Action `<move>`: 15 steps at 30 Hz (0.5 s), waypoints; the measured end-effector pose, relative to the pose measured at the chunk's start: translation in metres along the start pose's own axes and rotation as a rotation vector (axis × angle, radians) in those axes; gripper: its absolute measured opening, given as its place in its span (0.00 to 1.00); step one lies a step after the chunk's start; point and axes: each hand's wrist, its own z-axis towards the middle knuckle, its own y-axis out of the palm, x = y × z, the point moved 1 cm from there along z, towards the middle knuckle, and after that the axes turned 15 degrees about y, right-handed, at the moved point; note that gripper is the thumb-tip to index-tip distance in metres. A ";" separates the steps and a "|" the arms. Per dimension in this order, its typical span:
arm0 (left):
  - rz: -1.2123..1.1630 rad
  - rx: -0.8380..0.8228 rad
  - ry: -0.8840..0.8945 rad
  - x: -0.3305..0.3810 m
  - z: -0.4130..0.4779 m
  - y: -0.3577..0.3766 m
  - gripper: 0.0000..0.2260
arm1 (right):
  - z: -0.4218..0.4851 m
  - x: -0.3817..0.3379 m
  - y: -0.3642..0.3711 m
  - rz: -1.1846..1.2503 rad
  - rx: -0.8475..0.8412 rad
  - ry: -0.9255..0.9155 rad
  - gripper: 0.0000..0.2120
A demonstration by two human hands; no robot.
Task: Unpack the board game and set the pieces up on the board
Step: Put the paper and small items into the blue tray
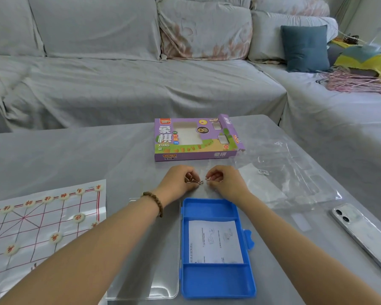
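1. Metal wire parts (195, 181): left hand (178, 181) and right hand (223, 182), fingers curled, each pinch one.
2. Board (42, 227), carrying round pieces (78, 217), lies well left of the hands; purple box (196, 137) lies just beyond them.
3. Blue tray (216, 280): leaflet (216, 241) in the middle compartment.

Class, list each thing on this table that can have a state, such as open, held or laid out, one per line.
Left hand: pinches a metal piece.
Right hand: pinches a second metal piece.
Blue case: open, leaflet in middle compartment.
Purple game box: lying flat, right end flap open.
Board: spread flat, round pieces on it.
Phone: face down.
Plastic bag: lying flat.
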 end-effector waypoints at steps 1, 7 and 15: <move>-0.022 0.024 -0.022 0.002 -0.003 -0.002 0.03 | -0.005 -0.002 -0.004 0.046 0.001 -0.010 0.05; -0.220 0.075 0.018 0.049 -0.051 -0.025 0.03 | -0.081 0.003 -0.038 0.193 -0.091 -0.055 0.05; -0.102 -0.143 0.079 0.075 -0.137 0.004 0.08 | -0.155 0.039 -0.029 -0.066 -0.348 -0.084 0.06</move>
